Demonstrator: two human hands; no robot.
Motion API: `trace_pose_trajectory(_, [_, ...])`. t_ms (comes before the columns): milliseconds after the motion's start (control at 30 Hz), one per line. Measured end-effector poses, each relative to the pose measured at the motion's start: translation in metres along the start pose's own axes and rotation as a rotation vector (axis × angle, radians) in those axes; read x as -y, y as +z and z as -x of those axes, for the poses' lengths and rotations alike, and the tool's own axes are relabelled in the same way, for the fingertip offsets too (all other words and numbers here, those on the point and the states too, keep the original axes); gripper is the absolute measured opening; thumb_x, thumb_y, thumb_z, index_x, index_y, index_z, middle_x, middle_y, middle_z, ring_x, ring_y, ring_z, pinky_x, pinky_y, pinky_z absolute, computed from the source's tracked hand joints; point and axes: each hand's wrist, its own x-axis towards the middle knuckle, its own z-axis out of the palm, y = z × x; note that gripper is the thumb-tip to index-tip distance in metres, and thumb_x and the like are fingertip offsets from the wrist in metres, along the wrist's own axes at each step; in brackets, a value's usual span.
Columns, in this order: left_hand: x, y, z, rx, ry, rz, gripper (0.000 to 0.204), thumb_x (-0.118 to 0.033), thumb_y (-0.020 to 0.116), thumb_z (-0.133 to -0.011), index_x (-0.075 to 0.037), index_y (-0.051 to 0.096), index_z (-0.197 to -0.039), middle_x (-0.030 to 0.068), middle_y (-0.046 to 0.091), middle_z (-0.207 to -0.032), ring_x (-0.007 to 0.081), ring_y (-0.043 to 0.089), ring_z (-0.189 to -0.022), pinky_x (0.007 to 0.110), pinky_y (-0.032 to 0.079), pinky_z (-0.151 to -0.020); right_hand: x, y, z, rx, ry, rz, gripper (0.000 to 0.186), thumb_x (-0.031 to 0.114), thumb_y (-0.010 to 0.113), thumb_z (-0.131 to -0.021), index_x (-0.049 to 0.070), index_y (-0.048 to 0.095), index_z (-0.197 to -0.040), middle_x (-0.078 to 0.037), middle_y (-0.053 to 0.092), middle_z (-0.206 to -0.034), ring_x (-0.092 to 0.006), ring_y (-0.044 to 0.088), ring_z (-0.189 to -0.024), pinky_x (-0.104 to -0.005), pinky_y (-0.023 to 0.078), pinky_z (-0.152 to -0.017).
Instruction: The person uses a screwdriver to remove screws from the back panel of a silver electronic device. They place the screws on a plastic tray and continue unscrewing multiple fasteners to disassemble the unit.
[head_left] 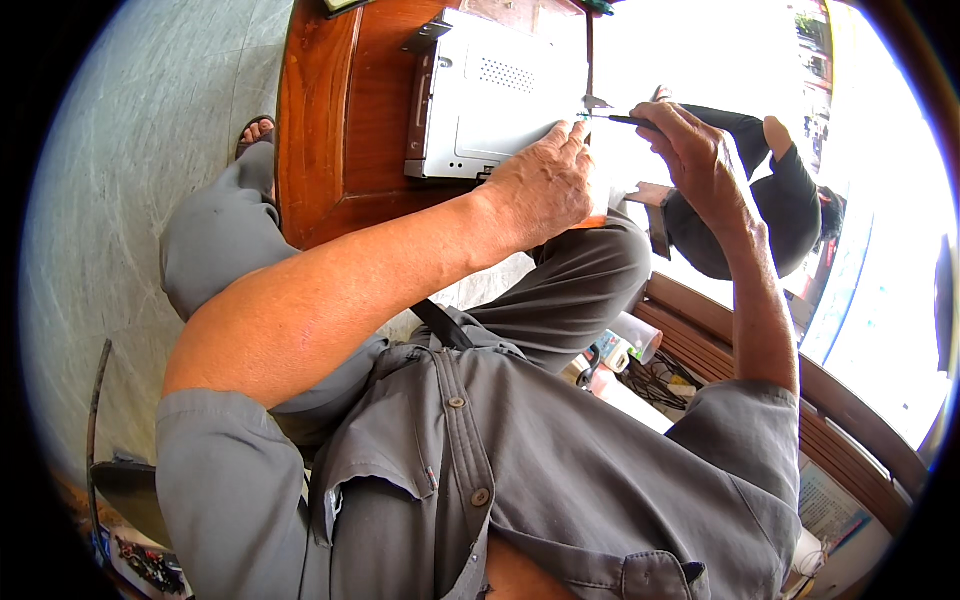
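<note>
A silver metal case [500,100] lies flat on the reddish wooden table [318,100], its pierced panel facing up, and the work in hand sits at its right end. There the right hand [695,150] pinches a dark slender tool [630,121] between thumb and fingers, the tip pointing left toward the case. The left hand [545,185] comes over the case's near right corner with its fingertips gathered close to that tip; glare washes out this spot, so I cannot tell whether they pinch something small or only press on the edge. To do this well, the left fingers should brace the corner so the case does not slide, yet sit clear of the tool's line in case the tip slips. A light grip, with the right forearm supported, would give finer control than this raised wrist, and turning the case's right end away from the glare would likely make the contact point easier to see. Just below that end, an orange piece [590,222] shows under the left hand. Farther below and right of the case, dark cables [655,385] lie bunched beside a clear plastic cup [637,335].
</note>
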Motion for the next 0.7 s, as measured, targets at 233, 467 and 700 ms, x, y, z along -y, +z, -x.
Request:
trace_pose_trajectory(233, [0.001, 0.003, 0.001, -0.082, 0.012, -0.021, 0.042, -0.012, 0.063, -0.091, 0.011, 0.064, -0.125, 0.026, 0.071, -0.122, 0.0361, 0.062, -0.129, 0.046, 0.045, -0.114, -0.003, 0.002, 0.001, -0.007, -0.045, 0.068, 0.012, 0.007, 0.07, -0.096, 0.007, 0.065, -0.106, -0.011, 0.07, -0.081, -0.0253, 0.072, -0.071, -0.0423, 0.057, -0.074])
trace_pose_trajectory(467, [0.001, -0.002, 0.002, -0.039, 0.017, 0.03, 0.032, -0.01, 0.066, -0.089, 0.008, 0.071, -0.115, 0.026, 0.07, -0.124, 0.0368, 0.061, -0.131, 0.047, 0.044, -0.116, -0.02, 0.002, 0.0, 0.206, 0.277, 0.033, 0.018, 0.022, 0.067, -0.101, 0.009, 0.063, -0.113, -0.009, 0.063, -0.058, -0.0242, 0.068, -0.054, -0.0441, 0.056, -0.08])
trace_pose_trajectory(700, [0.002, 0.0, 0.003, -0.06, 0.011, -0.002, 0.031, -0.012, 0.065, -0.09, 0.008, 0.072, -0.113, 0.0249, 0.071, -0.123, 0.0364, 0.062, -0.13, 0.047, 0.044, -0.115, 0.001, 0.001, -0.009, 0.036, 0.01, 0.111, 0.026, 0.017, 0.068, -0.101, 0.011, 0.058, -0.123, -0.009, 0.065, -0.064, -0.0233, 0.065, -0.054, -0.0428, 0.056, -0.074])
